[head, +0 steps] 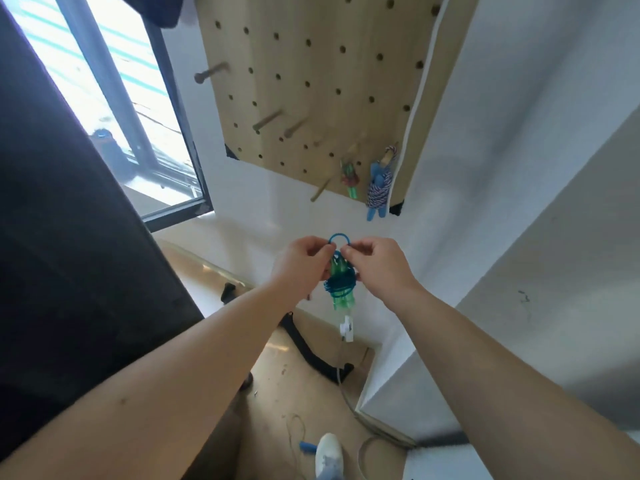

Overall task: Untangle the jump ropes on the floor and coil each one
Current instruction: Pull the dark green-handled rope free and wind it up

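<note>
Right now I am holding the blue jump rope (341, 287) up in the air in front of the wall, just below the pegboard (311, 81) and well clear of the floor (277, 393). Its cord is wound round the 2 green see-through handles, and 1 small loop (337, 236) is standing up out of the top. My left hand (304, 261) and my right hand (375, 261) are both curling in on that loop. The fingers (320, 249) of each are pinching the cord, 1 side apiece, with the bundle hanging between my palms.

I am holding it this way, I think, to spread the loop wide enough to slip over a peg, while the handles' weight is pulling the coil straight down.

At the lower right corner of the pegboard 2 coiled ropes are hanging, a blue-and-white one (379, 188) and a smaller red-and-green one (349, 180). A bare peg (320, 190) is jutting out just to their left, near the bottom edge, and looks the likely place for this one.

Down on the floor beside my white shoe (329, 455), a thin cord with a blue handle (307, 446) is lying loose, so I judge 1 rope not yet coiled.

I am finding no brand, label or writing that can be read.
</note>
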{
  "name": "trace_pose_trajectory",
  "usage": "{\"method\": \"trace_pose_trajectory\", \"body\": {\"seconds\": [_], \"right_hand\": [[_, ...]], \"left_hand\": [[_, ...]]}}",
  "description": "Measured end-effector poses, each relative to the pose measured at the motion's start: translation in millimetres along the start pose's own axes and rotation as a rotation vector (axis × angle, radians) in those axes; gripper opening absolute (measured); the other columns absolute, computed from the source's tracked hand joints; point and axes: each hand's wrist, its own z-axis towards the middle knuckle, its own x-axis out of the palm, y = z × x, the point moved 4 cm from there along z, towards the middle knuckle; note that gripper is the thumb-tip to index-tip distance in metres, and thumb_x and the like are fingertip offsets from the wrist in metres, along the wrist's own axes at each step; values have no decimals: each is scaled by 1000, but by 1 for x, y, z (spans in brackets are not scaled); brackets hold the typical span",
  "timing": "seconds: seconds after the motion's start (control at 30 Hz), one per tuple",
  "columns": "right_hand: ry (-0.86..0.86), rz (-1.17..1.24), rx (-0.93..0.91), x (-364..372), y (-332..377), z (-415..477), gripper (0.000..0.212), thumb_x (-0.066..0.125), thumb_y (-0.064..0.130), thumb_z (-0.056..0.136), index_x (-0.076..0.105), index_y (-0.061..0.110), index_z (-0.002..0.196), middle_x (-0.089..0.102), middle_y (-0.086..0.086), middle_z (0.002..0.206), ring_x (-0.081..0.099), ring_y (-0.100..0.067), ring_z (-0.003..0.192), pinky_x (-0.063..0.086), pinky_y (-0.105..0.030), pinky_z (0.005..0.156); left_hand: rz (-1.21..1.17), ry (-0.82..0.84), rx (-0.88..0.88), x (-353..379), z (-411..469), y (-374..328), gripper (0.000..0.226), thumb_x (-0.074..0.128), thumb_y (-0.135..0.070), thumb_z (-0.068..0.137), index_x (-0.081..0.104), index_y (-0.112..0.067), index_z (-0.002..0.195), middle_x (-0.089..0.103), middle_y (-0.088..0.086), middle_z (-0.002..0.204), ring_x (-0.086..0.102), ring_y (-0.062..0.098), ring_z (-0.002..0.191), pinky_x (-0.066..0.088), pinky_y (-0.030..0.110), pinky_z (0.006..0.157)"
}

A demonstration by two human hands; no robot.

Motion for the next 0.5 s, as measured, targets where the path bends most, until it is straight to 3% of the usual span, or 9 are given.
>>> {"method": "trace_pose_trajectory", "body": {"seconds": [0.13,0.2,0.3,0.5], "right_hand": [[4,-36,-6,6,16,68,8,68,31,94,73,24,97,73,5,92,70,-14,89,59,-42,87],[4,-38,-11,9,24,98,5,67,31,95,70,26,94,72,6,91,69,-15,91,58,-38,89],[-20,-25,-24,13,37,143,14,65,32,96,74,22,101,73,5,96,68,-16,94,55,-34,87],[-65,103,-4,35,55,210,18,65,33,96,73,18,98,72,6,89,67,-14,84,54,-31,79]], "left_hand": [[-43,-30,-17,-4,61,-17,12,60,-24,99,70,-20,104,74,3,97,73,20,87,62,35,81],[-54,-54,-14,-8,93,-27,14,60,-22,99,71,-17,107,73,3,98,73,23,89,63,36,81],[-42,-133,21,-17,138,-38,11,64,-26,96,75,-24,97,75,-3,89,73,21,80,62,43,80],[-59,-261,58,-33,196,-58,18,63,-32,94,71,-39,80,74,-9,84,71,17,83,61,40,82]]}}
